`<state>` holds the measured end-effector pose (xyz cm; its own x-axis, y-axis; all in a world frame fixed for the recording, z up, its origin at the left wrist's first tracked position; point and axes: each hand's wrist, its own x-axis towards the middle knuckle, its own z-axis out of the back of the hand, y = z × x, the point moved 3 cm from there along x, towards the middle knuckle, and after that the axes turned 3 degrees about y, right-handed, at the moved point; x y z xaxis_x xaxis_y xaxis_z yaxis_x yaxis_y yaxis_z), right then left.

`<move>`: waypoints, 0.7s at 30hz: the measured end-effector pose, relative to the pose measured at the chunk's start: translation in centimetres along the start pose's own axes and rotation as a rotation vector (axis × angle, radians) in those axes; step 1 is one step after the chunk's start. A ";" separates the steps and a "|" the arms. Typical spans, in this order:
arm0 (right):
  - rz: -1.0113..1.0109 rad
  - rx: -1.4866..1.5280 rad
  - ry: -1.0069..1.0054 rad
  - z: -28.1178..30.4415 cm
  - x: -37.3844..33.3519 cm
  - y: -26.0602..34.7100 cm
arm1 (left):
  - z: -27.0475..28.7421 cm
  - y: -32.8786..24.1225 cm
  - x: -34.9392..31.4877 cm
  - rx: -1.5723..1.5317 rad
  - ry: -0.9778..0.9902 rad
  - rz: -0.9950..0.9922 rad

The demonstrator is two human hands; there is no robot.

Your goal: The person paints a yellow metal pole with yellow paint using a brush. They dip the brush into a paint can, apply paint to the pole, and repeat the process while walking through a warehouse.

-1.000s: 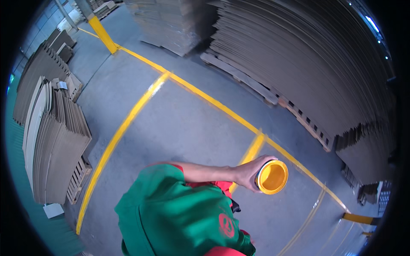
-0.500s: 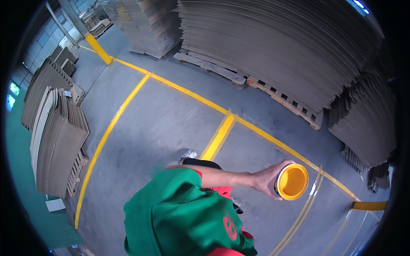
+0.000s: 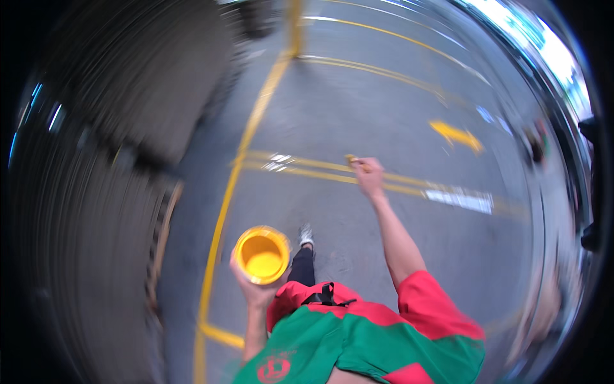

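Well to the left of the yellow can rise stacks of brown sheets, smeared by blur. A wooden pallet shows along their edge, presumably to hold the load off the floor. Between that pallet and the can, a yellow floor line runs lengthwise, apparently dividing the storage side from the walkway.

The can sits in the person's left hand, which supports it from below and to its left, thumb and fingers spread around the outer wall and clamped on it. Its mouth faces upward, likely so that the bright yellow contents, which look like paint, stay inside. It is carried forward of the body, perhaps to spare the shirt from drips.

Just right of the can is a shoe on the floor. Farther right and above the can, a small yellowish tool, possibly a brush, pokes from the right hand. Those fingers look drawn together on it, though blur hides each one's position. The outstretched arm probably keeps it away from clothing. In view it overlaps two thin yellow stripes; contact cannot be judged. Farthest right of the can, and higher, lies a yellow arrow, probably a direction marking.
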<state>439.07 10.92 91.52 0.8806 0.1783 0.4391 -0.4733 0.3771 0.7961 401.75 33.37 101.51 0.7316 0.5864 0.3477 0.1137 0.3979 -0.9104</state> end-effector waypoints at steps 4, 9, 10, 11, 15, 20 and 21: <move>-0.486 -0.403 -0.185 10.6 -7.5 -11.5 | -10.8 4.0 10.3 -0.042 0.238 -0.071; -1.091 -0.434 -0.648 24.1 -25.8 -18.1 | -25.2 2.4 23.7 -0.122 0.567 -0.155; -1.217 -0.508 -0.756 25.3 -29.3 -17.9 | -27.7 2.2 26.3 -0.110 0.595 -0.180; -1.327 -0.454 -0.879 25.9 -32.4 -17.6 | -30.4 2.3 28.8 -0.074 0.634 -0.159; -1.663 -0.511 -1.262 24.9 -36.4 -17.2 | -41.9 2.8 36.6 -0.109 0.700 -0.233; -1.535 -0.298 -1.225 21.8 -20.0 -29.2 | -55.9 2.3 42.6 -0.200 0.708 -0.075; -1.460 -0.224 -1.197 21.9 -14.6 -32.2 | -58.6 1.9 43.7 -0.242 0.702 -0.041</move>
<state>440.96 -23.73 68.58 0.0106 -0.9416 -0.3365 0.6186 -0.2583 0.7420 473.32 18.45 101.88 0.9718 -0.0469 0.2313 0.2360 0.1958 -0.9518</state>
